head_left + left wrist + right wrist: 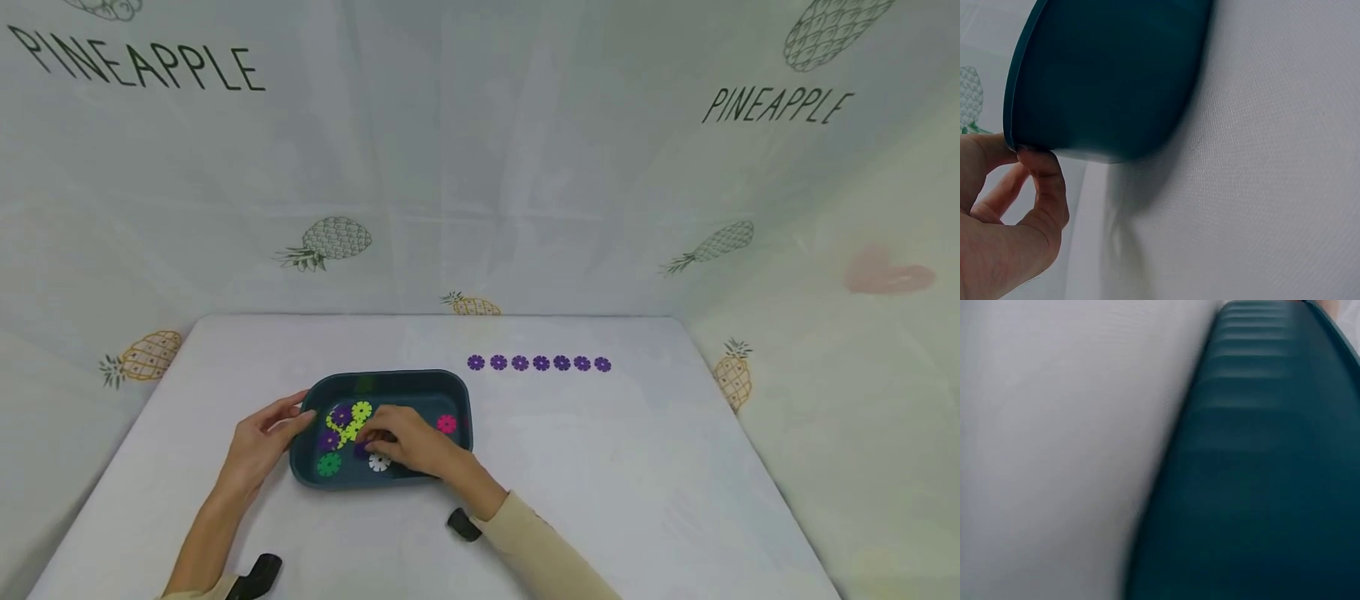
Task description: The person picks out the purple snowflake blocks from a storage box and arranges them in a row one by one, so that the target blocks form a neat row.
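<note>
My left hand (258, 442) pinches the left rim of a dark teal tray (405, 382) between thumb and fingers. In the left wrist view, the curled fingers (1047, 187) of that hand meet the tray's edge. My right hand (412, 442) reaches into the tray, fingers bent, its tips at a partly covered purple flower-shaped disc (362, 451). Whether they grip that disc is hidden. Around it lie yellow discs (362, 410), more purple ones (328, 440), a green disc (329, 464), a white disc (379, 462) and a pink disc (447, 424). The right wrist view shows only the tray's outer side (1254, 487) and tabletop.
Several purple discs (541, 363) form a straight row on the white table (600, 483), right of the tray and further back. A pineapple-print cloth (480, 167) hangs behind the table and at its sides. Black wrist-worn devices (463, 525) sit at both wrists.
</note>
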Demonstrator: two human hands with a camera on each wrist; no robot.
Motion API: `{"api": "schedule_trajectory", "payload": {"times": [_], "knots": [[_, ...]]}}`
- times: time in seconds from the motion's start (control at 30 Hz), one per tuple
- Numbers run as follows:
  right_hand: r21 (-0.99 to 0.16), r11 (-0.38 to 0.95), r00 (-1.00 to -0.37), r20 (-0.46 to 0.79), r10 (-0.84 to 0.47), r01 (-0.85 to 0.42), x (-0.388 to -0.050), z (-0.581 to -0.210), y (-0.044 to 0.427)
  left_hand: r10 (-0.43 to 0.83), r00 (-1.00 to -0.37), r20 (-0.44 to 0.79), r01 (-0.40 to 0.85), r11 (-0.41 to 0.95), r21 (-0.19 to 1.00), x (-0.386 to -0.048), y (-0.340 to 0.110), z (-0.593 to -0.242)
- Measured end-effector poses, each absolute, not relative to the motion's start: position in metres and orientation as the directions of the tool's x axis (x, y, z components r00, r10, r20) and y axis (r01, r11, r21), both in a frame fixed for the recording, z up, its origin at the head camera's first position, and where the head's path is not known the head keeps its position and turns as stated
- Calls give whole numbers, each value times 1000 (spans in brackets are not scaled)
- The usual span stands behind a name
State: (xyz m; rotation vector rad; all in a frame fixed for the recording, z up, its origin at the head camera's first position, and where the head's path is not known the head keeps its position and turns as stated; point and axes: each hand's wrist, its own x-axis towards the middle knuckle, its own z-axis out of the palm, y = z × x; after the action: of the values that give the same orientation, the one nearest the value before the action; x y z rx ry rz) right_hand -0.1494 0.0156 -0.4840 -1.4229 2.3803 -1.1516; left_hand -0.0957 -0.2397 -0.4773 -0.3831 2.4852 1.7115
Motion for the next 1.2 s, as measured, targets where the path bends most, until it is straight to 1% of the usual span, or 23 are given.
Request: {"api": "schedule_trajectory", "payload": {"times": [0.1,0.2,0.47,0.6,0.73,0.97,1.2], "knots": [[-702,262,-608,298,-736,-662,-151,-483,22,-147,-963,-227,-265,339,903,-96,-240,-477],[-722,272,-657,323,-681,-637,-155,-479,31,-148,-962,-229,-267,340,902,-96,-240,-477],[-725,307,-723,368,-585,-617,-168,-472,62,-150,-965,-215,-254,330,909,-96,-240,-480],[-755,306,-768,379,-516,-579,-173,-472,76,-150,-966,-213,-251,327,911,-96,-240,-480],[-772,333,-812,377,-446,-541,-176,-471,89,-151,-965,-215,-254,327,910,-95,-239,-479],[-814,323,-863,378,-335,-482,-183,-469,111,-150,-964,-221,-258,314,914,-96,-239,-478],[-824,365,-900,370,-229,-432,-191,-468,135,-150,-961,-233,-270,313,911,-97,-240,-478]]}}
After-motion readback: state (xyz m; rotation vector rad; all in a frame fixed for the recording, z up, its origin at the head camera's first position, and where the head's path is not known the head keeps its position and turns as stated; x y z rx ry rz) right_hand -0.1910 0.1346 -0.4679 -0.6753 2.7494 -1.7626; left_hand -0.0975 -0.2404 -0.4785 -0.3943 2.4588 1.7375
